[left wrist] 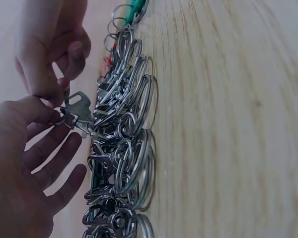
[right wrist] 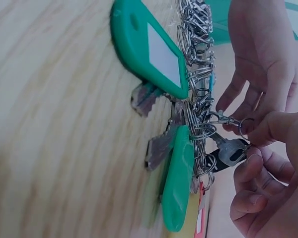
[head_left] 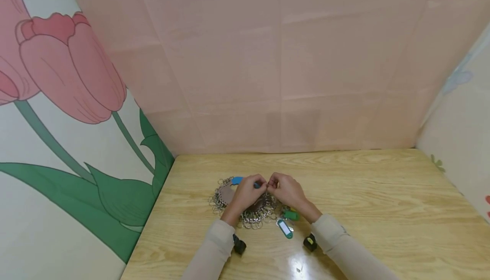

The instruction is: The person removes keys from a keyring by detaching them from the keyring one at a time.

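Observation:
My left hand [head_left: 248, 191] pinches a small split ring [right wrist: 246, 127] between thumb and forefinger, its other fingers spread in the left wrist view. The ring hangs from a small metal clasp [right wrist: 223, 118]. My right hand [head_left: 288, 190] meets it fingertip to fingertip and pinches the head of a silver key [right wrist: 231, 151] beside the ring. I cannot tell whether the key is threaded on it. Both hands are above a round brown disc [head_left: 226, 192] with a blue part [head_left: 237, 180]. Clasps and split rings [left wrist: 134, 168] crowd the disc's rim.
A green key tag with a white label [head_left: 285, 228] lies on the wooden table [head_left: 363, 212], near another green tag [head_left: 292, 215] with keys. Black wrist-worn devices [head_left: 239, 246] hang under both forearms. A pink-covered wall [head_left: 283, 80] stands behind the table.

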The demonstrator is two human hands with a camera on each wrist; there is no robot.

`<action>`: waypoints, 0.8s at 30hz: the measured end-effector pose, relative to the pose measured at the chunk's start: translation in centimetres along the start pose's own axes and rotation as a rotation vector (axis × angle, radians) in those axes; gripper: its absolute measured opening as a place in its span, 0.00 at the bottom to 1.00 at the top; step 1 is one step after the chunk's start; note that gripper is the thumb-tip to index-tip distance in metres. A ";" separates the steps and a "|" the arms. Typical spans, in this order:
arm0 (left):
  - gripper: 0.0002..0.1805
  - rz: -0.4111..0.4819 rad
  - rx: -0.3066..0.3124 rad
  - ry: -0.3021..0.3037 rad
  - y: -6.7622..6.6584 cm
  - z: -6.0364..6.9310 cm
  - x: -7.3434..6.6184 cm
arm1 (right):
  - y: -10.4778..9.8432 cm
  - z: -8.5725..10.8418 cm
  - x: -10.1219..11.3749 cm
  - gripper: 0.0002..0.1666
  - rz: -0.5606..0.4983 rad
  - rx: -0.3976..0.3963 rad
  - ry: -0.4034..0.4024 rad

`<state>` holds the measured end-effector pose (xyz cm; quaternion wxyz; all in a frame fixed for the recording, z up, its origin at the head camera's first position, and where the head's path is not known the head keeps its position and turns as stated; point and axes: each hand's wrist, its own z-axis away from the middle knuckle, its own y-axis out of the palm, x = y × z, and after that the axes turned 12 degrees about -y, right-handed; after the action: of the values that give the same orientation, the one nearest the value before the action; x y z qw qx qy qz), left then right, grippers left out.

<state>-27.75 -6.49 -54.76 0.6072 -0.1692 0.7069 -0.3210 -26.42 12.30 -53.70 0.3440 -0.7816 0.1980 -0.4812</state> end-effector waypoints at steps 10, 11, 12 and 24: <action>0.07 -0.016 -0.012 -0.006 0.1 0.1 0.1 | -0.1 0.0 0.1 0.05 0.024 -0.015 -0.069; 0.07 -0.017 -0.013 -0.009 0.1 0.1 0.1 | -0.1 0.1 0.2 0.06 0.023 -0.016 -0.073; 0.07 -0.018 -0.014 -0.011 0.1 0.0 0.2 | -0.2 0.1 0.2 0.06 0.021 -0.017 -0.074; 0.06 -0.037 -0.034 0.025 -0.2 0.1 0.1 | -0.3 0.1 0.2 0.05 0.024 -0.008 -0.054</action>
<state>-27.70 -6.71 -54.75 0.5891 -0.1885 0.7167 -0.3220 -26.19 12.44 -53.34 0.3518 -0.7933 0.1999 -0.4549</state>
